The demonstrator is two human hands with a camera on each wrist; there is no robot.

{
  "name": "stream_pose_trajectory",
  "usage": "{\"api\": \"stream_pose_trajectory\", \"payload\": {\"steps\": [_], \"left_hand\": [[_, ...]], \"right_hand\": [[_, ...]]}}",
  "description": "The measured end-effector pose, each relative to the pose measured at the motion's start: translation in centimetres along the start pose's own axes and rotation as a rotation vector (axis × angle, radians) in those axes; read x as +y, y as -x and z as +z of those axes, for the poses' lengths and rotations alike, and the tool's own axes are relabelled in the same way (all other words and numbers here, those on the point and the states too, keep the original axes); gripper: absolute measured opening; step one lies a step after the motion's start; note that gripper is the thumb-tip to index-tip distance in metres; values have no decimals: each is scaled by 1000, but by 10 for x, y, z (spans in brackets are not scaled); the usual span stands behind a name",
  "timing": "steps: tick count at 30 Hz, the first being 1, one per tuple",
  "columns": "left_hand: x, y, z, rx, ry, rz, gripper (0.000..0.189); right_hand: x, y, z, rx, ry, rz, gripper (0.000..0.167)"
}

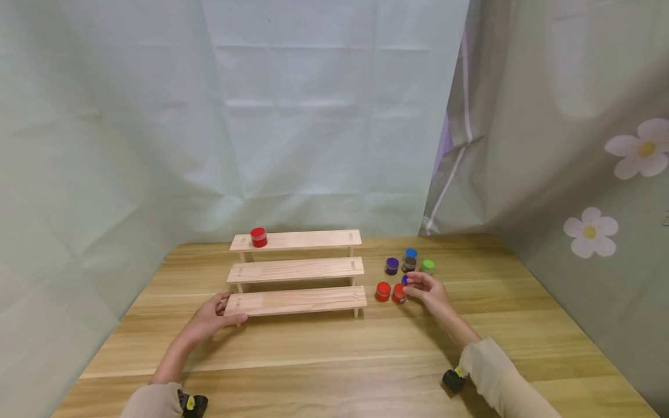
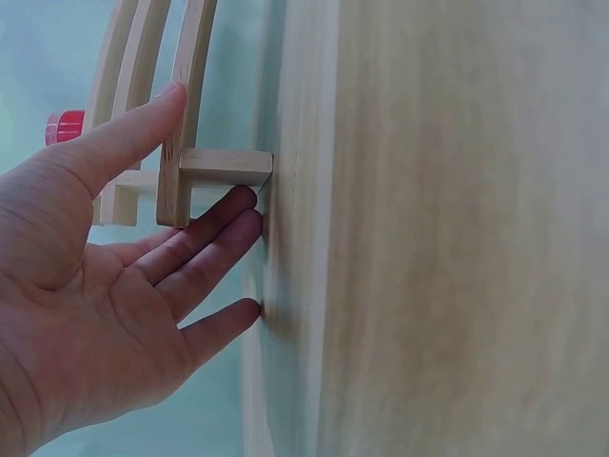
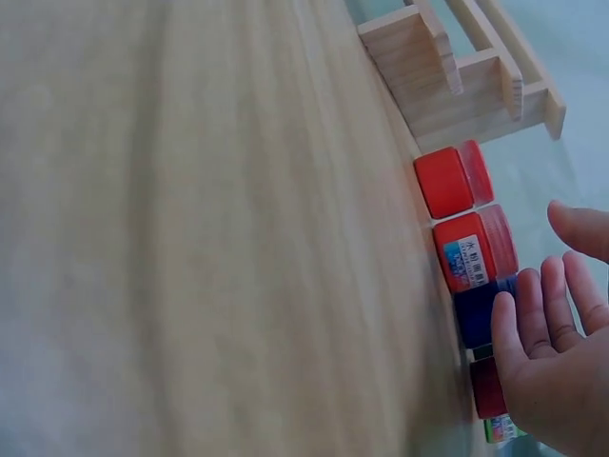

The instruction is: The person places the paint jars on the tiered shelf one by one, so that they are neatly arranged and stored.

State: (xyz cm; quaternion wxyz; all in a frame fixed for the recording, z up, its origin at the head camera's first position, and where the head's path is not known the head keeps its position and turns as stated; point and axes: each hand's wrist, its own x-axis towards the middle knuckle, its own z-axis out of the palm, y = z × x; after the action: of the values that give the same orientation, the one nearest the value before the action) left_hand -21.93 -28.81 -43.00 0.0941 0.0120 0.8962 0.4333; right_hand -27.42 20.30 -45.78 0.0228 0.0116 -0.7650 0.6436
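Note:
My left hand [image 1: 209, 316] holds the left end of a three-step wooden display rack [image 1: 298, 301]. In the left wrist view its thumb lies along the lowest step [image 2: 181, 143], fingers below near the leg; the index finger is partly hidden. My right hand [image 1: 430, 292] hovers at a group of small paint jars, thumb apart from the fingers, nothing gripped. Nearest it are a red jar [image 1: 399, 294] and a dark blue jar [image 3: 476, 314], partly covered by the fingers. Another red jar [image 1: 383, 291] stands beside them. One red jar [image 1: 258, 237] sits on the top step's left end.
Behind the right hand stand a purple jar [image 1: 392, 266], a dark jar [image 1: 409, 265], a blue jar [image 1: 411, 254] and a green jar [image 1: 428, 266]. The wooden table [image 1: 313, 371] meets hanging pale cloth [image 1: 313, 145] at the back and sides.

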Motion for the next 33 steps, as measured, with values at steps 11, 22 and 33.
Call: {"api": "stream_pose_trajectory", "payload": {"steps": [11, 22, 33], "left_hand": [[1, 1, 0, 7, -2, -3, 91], [0, 0, 0, 8, -1, -7, 91], [2, -1, 0, 5, -14, -17, 92]], "right_hand": [[9, 1, 0, 1, 17, 28, 46], [10, 2, 1, -30, 55, 21, 48], [15, -2, 4, -43, 107, 59, 48]]}}
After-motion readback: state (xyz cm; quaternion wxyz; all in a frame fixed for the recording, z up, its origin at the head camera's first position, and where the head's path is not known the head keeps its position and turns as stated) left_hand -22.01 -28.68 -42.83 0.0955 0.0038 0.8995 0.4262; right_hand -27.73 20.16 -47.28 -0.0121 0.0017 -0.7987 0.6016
